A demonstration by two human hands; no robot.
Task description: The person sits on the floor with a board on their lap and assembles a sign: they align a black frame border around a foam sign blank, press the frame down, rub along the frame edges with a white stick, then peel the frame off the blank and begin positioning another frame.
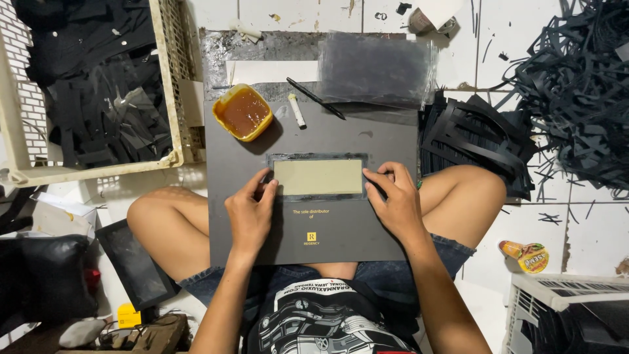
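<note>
Both hands press a tan rectangular sheet (318, 177) onto the dark grey board (314, 229): left hand (250, 213) and right hand (393, 203) flat, fingers spread, gripping nothing; glue already underneath, I'd judge.

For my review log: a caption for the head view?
Both hands press a tan panel onto a grey board beside a glue tub.

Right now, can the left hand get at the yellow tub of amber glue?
Probably yes. The left hand rests on the dark board at the tan rectangle's left end, and the yellow glue tub sits open just beyond it with bare board between.
</note>
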